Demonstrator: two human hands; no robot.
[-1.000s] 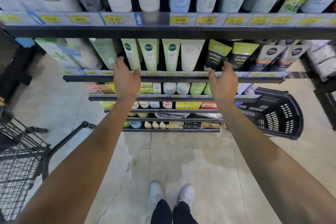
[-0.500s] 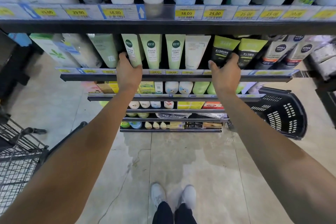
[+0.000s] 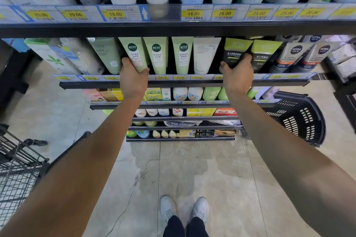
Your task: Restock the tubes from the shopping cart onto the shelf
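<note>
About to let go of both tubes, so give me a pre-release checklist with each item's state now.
1. Left hand on the pale green tube: ok.
2. Right hand on the black-and-lime tube: ok.
3. Both tubes behind the shelf rail: ok.
4. Tubes upright: cannot tell, both appear to lean.
5. Tubes left in the shopping cart: cannot tell.

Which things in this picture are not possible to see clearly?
- Head view: left hand covers the base of a pale green tube.
- Right hand covers the lower part of a black and green tube.
- Shopping cart: cut by the left edge, contents unseen.
</note>
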